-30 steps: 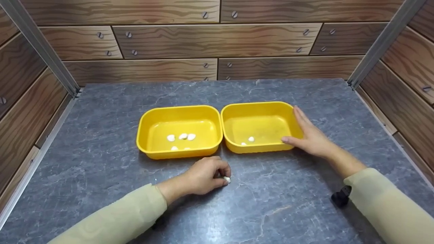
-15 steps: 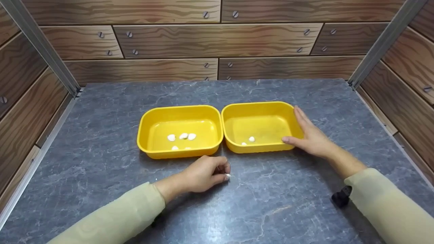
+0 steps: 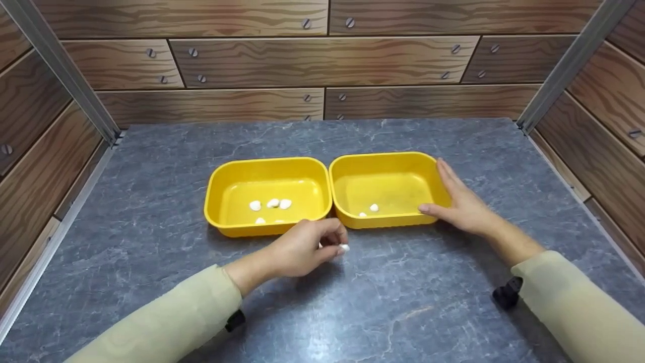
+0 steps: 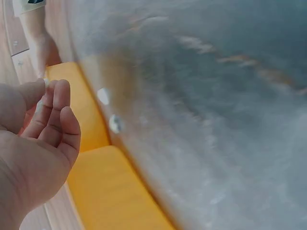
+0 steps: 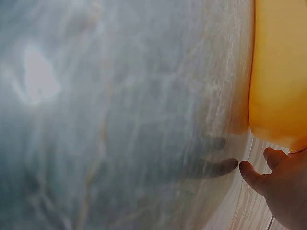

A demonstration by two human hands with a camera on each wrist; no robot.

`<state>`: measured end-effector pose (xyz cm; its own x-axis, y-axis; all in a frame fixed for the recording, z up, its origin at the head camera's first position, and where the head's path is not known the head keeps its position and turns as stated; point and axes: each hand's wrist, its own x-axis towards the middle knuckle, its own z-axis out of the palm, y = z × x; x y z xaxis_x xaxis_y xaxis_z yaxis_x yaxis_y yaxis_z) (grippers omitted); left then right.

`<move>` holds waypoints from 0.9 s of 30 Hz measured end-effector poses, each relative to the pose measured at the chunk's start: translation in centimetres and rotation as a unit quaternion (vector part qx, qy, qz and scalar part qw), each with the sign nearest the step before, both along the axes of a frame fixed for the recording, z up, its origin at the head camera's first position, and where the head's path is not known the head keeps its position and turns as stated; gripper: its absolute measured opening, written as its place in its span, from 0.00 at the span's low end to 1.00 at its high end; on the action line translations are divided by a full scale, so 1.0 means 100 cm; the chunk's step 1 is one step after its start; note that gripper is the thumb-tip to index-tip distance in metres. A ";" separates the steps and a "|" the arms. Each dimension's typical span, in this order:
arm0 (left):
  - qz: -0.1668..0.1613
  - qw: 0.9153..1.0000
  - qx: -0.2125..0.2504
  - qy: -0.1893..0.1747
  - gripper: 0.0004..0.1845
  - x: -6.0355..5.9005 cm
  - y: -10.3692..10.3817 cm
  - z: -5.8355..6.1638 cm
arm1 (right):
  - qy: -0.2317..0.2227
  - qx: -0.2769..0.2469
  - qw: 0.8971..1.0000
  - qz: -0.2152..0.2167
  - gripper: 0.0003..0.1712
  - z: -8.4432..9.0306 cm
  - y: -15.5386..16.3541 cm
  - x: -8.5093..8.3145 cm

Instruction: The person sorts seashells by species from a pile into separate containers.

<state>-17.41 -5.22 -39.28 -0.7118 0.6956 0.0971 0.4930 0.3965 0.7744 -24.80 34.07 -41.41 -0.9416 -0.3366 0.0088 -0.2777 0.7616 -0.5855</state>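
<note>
In the head view, my left hand (image 3: 305, 249) pinches a small white pebble-like piece (image 3: 344, 247) between thumb and fingertips, just in front of where two yellow trays meet. A speck of it shows at the fingertips in the left wrist view, where my left hand (image 4: 43, 129) has its other fingers loosely bent. My right hand (image 3: 466, 204) lies at the right tray (image 3: 388, 222), straight fingers along its right end and thumb at the front rim. Two similar white pieces (image 3: 374, 207) lie in that tray. Several more white pieces (image 3: 255, 205) lie in the left tray (image 3: 262, 230).
The grey marbled tabletop (image 3: 403, 312) bears both trays, side by side. Two white spots (image 4: 115, 123) show against the tabletop near the trays in the left wrist view. Wood-patterned panels (image 3: 322, 60) and metal corner posts (image 3: 65, 75) enclose the back and sides.
My left hand has risen away from the tabletop and moved slightly toward the trays with the white piece pinched in it. My right hand has stayed at the right tray.
</note>
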 end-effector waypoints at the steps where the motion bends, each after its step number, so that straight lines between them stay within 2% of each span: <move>1: -0.001 1.000 0.004 0.000 0.02 -0.001 0.000 0.004 | 0.001 0.001 1.000 0.000 0.67 0.000 0.000 0.000; 7: 0.005 1.000 0.025 0.011 0.04 -0.009 0.003 0.024 | 0.002 0.002 1.000 0.000 0.66 0.000 0.000 -0.001; 10: 0.018 1.000 0.020 0.010 0.08 -0.014 0.005 0.035 | 0.001 0.003 1.000 0.000 0.67 0.000 0.000 -0.001; 18: 0.041 0.998 0.017 0.040 0.10 -0.036 0.016 0.059 | 0.003 0.006 1.000 -0.002 0.66 -0.001 0.001 -0.001; 22: 0.049 0.998 0.022 0.028 0.10 -0.048 0.024 0.065 | 0.003 0.008 1.000 -0.002 0.67 -0.001 0.000 -0.001; 27: 0.074 0.997 0.014 0.002 0.11 -0.064 0.035 0.063 | 0.003 0.011 1.000 -0.002 0.67 0.000 -0.001 -0.001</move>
